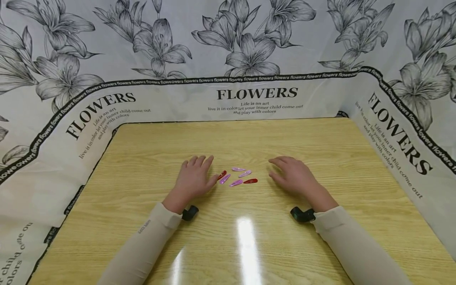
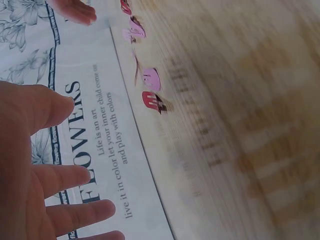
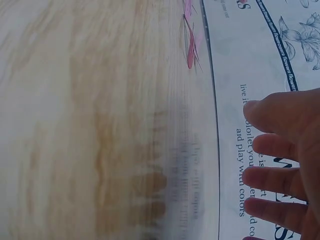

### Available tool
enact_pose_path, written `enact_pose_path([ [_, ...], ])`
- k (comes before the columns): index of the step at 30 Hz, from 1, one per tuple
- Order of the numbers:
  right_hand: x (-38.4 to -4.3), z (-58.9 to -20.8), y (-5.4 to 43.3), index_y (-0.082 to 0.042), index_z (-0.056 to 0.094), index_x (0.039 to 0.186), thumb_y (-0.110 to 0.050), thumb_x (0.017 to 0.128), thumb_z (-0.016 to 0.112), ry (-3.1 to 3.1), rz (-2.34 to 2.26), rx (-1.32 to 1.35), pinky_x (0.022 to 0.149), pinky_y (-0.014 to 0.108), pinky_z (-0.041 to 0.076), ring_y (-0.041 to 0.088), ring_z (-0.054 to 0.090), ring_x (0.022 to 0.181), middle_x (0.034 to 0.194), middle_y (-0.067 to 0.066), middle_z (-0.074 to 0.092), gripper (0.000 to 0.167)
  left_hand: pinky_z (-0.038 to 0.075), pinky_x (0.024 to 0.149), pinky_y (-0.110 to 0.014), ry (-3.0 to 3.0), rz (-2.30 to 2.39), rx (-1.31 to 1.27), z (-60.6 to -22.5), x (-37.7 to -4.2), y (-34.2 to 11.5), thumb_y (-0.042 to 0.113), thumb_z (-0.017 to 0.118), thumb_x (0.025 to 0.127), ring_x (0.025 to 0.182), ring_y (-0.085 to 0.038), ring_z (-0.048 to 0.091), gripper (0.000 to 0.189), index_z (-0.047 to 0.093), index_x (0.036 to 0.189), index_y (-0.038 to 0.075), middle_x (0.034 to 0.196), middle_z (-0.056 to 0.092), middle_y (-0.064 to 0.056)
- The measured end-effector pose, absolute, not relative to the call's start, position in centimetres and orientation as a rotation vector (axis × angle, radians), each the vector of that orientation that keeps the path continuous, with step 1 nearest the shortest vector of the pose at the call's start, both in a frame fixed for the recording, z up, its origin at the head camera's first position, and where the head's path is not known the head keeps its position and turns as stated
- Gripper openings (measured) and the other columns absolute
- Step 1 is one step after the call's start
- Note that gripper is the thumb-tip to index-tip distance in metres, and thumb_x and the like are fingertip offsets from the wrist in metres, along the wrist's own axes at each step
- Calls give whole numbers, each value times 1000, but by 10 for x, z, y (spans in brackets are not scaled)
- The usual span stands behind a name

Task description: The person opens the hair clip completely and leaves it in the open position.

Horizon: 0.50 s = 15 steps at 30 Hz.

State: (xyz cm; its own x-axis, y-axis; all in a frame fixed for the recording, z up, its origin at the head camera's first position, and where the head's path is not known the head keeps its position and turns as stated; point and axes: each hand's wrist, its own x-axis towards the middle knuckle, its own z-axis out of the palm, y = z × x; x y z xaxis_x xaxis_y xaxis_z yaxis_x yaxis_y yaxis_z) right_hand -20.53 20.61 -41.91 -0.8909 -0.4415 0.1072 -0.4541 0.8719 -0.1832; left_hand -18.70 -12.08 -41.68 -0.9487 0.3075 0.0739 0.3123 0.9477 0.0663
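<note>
Several snap hair clips lie in a loose group on the wooden table between the two hands. One red hair clip (image 1: 222,174) is at the group's left, beside a pink hair clip (image 1: 225,179); another red hair clip (image 1: 250,181) is at the right. More pink clips lie between, such as the front one (image 1: 236,183). My left hand (image 1: 194,176) has its fingers spread, the thumb close by the left red clip and holding nothing. Farther from the clips, my right hand (image 1: 293,174) is also empty, fingers extended. Both wrist views show straight, separated fingers with the clips beyond.
The wood-grain table (image 1: 171,146) is bordered at the back and both sides by a white flower-printed cloth (image 1: 256,99). A black wrist device (image 1: 190,213) sits under the left wrist, another black device (image 1: 302,215) under the right. Light glares off the table's front.
</note>
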Motion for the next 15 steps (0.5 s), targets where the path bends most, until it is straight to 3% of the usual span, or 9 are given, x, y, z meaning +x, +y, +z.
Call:
enact_pose_path([
  [15,-205,-420,193,-11,60,131,-35,94,60,-2998,296,783,96,56,44,35,58,118,128,13,63,44,43,103,-51,-3042,-233,-585,-418,-187,-99,50,51,96,127,-31,52,58,49,142,15,135,58,-10],
])
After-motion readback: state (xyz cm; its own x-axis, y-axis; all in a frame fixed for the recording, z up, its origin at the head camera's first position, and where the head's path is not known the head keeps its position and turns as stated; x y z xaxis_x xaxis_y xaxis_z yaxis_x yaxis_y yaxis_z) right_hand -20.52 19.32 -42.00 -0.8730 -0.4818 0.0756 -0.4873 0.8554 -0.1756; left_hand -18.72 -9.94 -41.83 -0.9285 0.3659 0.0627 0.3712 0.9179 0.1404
